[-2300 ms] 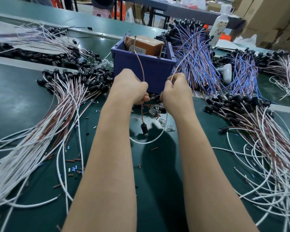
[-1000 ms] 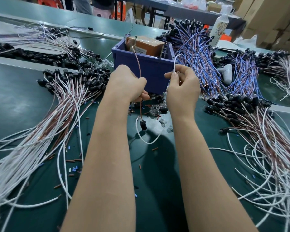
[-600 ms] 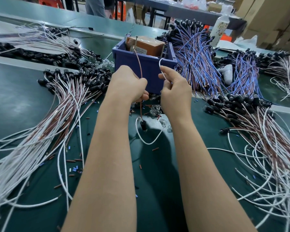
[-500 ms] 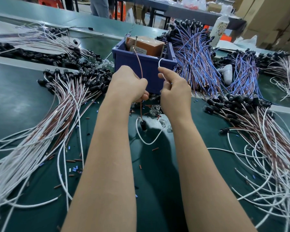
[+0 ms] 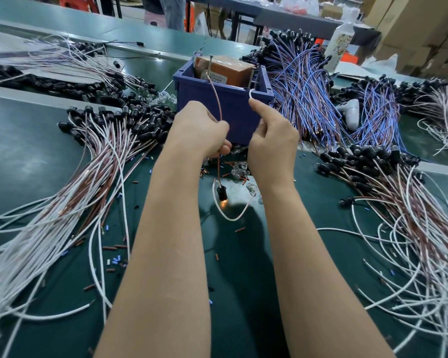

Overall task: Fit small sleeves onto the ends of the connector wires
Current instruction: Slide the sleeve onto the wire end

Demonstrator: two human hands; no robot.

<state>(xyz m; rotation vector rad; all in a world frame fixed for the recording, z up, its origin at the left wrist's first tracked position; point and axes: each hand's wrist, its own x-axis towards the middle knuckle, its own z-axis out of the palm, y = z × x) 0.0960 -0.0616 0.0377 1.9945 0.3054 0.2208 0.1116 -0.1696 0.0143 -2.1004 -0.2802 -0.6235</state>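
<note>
Shifting left over the last second, the right hand (image 5: pixel 272 143) now pinches the white wire (image 5: pixel 232 219) by its tip, raised before the blue bin (image 5: pixel 233 107). Over on the left, the left hand (image 5: pixel 199 130) clenches the brown wire (image 5: pixel 219 104), with the black connector (image 5: pixel 221 193) dangling near the mat (image 5: pixel 36 156). I can't tell whether either end is sleeved. Heaps of wires (image 5: pixel 62 202) lie on both sides and loose sleeves (image 5: pixel 239 229) litter the mat, so I'd judge plenty remains.

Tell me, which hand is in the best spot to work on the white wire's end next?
Probably the right hand: it pinches the white wire just below its tip, which sticks up free. The left hand is wrapped round the brown wire, so it looks busy steadying that.
</note>
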